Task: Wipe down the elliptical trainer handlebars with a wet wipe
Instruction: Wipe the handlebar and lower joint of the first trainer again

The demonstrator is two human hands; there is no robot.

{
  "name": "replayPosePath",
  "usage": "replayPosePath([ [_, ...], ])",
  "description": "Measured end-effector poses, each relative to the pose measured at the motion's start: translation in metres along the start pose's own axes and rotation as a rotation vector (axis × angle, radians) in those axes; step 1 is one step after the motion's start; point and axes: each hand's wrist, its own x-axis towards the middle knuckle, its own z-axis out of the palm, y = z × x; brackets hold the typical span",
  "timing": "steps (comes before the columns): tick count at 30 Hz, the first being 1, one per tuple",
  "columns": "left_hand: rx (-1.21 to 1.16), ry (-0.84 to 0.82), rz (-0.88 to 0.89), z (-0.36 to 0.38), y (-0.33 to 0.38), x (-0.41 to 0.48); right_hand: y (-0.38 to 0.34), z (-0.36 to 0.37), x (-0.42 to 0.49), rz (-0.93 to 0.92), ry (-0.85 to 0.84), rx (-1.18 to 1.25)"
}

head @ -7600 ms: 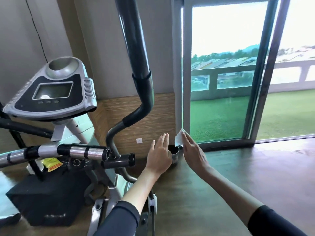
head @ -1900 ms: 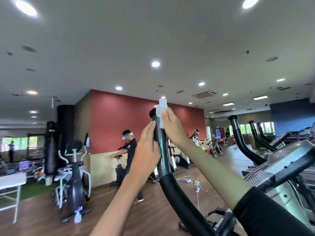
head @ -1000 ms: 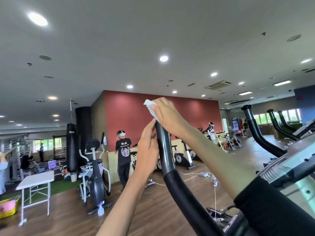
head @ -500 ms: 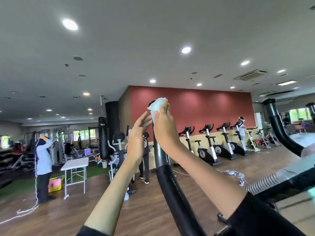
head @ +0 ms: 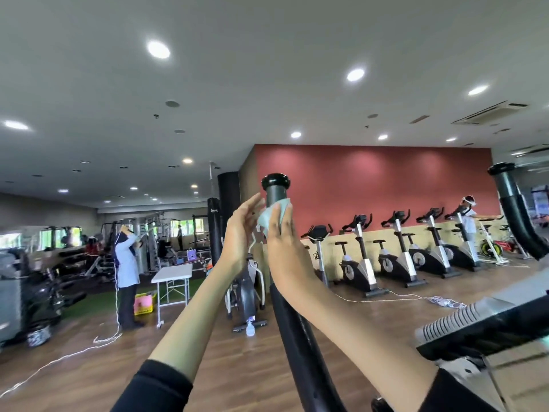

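Observation:
The elliptical's black left handlebar (head: 297, 337) rises through the middle of the view and ends in a round black cap (head: 275, 182). Just below the cap, my right hand (head: 282, 242) presses a pale wet wipe (head: 265, 222) against the bar with straight fingers; the hand's back faces me. My left hand (head: 240, 233) is raised on the bar's left side, fingers relaxed and spread, fingertips close to the wipe. I cannot tell if it touches the bar. The second handlebar (head: 517, 218) stands at the right edge.
The trainer's console (head: 490, 328) juts in at lower right. Behind it, a row of exercise bikes (head: 398, 257) lines the red wall. A white folding table (head: 172, 272), a standing person (head: 126, 263), a spray bottle (head: 250, 328) and loose cables (head: 416, 298) occupy the wooden floor.
My right hand slid the wipe down off the cap, which now shows bare. My left hand stays open beside the bar. The view has swung left.

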Motion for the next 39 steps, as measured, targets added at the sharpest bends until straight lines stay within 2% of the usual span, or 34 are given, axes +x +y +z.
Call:
replayPosePath([
  [2,0.055,-0.024,0.012,0.003,0.006,-0.001,0.005,0.004,-0.01,-0.001,-0.016,-0.058],
  [3,0.084,-0.026,0.033,0.003,0.007,0.0,0.001,-0.002,-0.011,0.006,-0.02,-0.01],
  [6,0.12,-0.003,0.036,0.003,0.009,0.004,-0.002,-0.006,0.001,0.032,-0.138,-0.02],
  [9,0.21,0.005,0.066,0.002,0.009,0.004,-0.008,-0.01,0.026,0.089,-0.084,-0.027],
  [15,0.251,-0.013,0.049,0.001,0.012,0.002,-0.01,-0.007,0.029,0.091,-0.031,-0.006],
  [19,0.24,-0.015,0.029,0.0,0.01,0.002,-0.011,-0.009,0.009,0.125,-0.121,-0.036],
  [22,0.231,-0.02,0.042,0.0,0.01,0.001,-0.012,-0.015,-0.002,0.186,-0.116,-0.057],
  [25,0.206,-0.024,0.029,0.001,0.013,0.001,-0.016,-0.013,0.001,0.184,-0.234,-0.045],
  [32,0.258,-0.116,0.036,-0.008,0.014,0.002,-0.016,-0.003,0.045,0.15,-0.079,-0.106],
  [39,0.196,-0.099,0.001,-0.003,0.011,-0.014,-0.018,-0.019,0.003,0.155,-0.267,-0.082],
])
